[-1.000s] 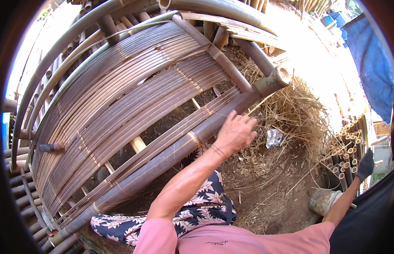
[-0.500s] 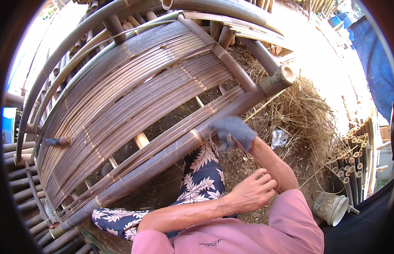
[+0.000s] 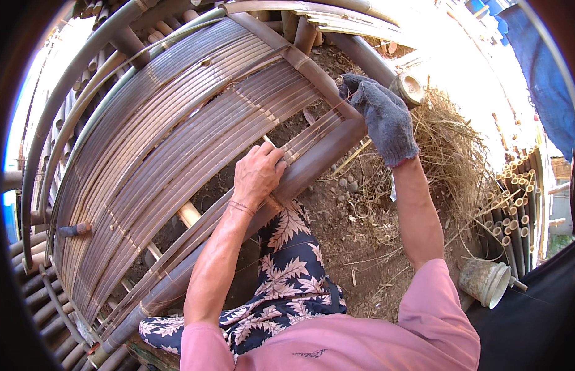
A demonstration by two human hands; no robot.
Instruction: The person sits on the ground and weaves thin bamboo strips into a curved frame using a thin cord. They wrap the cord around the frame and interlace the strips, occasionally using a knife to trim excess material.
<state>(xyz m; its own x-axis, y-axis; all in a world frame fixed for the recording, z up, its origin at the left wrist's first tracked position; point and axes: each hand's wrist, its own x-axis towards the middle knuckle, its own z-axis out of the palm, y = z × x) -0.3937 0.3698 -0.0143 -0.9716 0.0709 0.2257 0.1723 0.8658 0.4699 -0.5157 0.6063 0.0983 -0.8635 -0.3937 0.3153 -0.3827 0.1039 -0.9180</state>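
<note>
A large bamboo frame (image 3: 327,151) of thick dark poles carries a curved panel of thin bamboo slats (image 3: 170,142). My bare left hand (image 3: 258,174) is closed at the gap by the front slats, its fingers curled down beside a pale crosspiece (image 3: 268,141). What its fingertips hold is hidden. My right hand (image 3: 383,120), in a grey knit glove, is raised near the frame's right corner, above the pole end (image 3: 410,88). Its fingers are closed together; anything in them is too fine to make out. Thin lashings (image 3: 272,201) circle the front pole.
A short dark handle-like piece (image 3: 75,230) lies on the slats at left. Straw (image 3: 451,142) is heaped beyond my right arm. Cut bamboo poles (image 3: 513,216) stand at right beside a dirty white bucket (image 3: 485,282). More poles (image 3: 55,315) are stacked at left.
My left hand has moved from beside my right forearm forward and left onto the frame. My gloved right hand has risen from the front pole, up and right to the corner.
</note>
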